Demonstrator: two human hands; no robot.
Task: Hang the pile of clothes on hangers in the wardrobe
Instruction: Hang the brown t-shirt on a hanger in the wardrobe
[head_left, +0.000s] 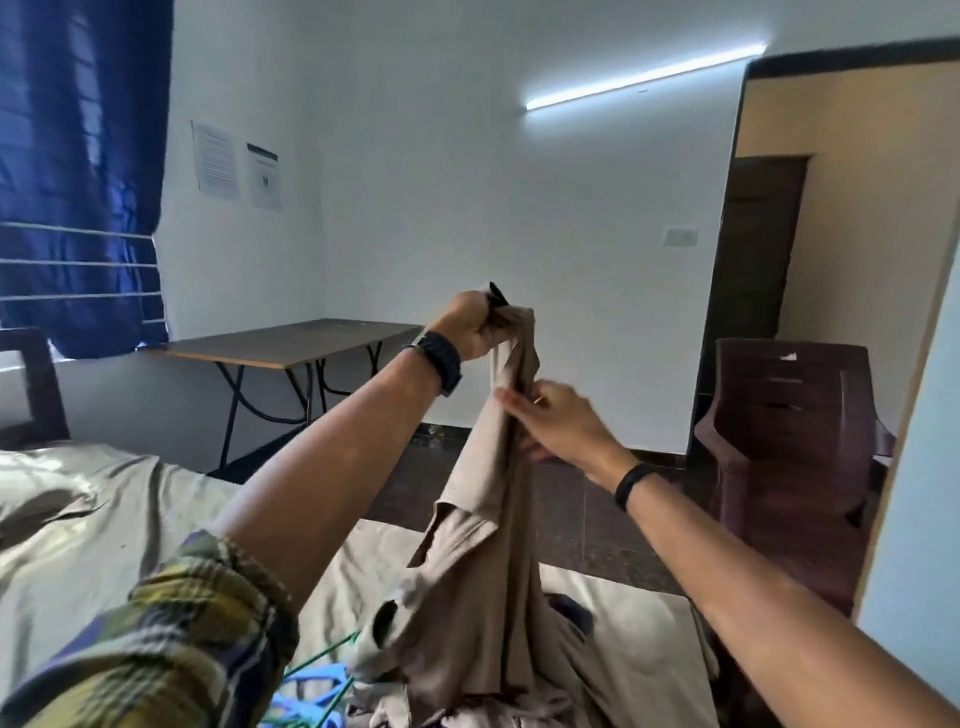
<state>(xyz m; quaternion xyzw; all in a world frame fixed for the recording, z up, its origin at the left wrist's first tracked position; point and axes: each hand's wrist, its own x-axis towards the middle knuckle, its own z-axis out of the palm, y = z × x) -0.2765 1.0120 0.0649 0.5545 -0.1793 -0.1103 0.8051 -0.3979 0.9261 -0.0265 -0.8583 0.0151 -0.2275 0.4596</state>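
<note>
While your left hand grips the beige shirt with a dark hanger tip at 12 o'clock, your right hand pinches the cloth just below; the shirt hangs toward 6 o'clock, onto the bed.

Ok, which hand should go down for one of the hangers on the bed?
Probably the right hand: it only pinches the beige shirt midway, while the left hand grips its top and holds it up. The hangers lie lower left, so it must reach across.
</note>
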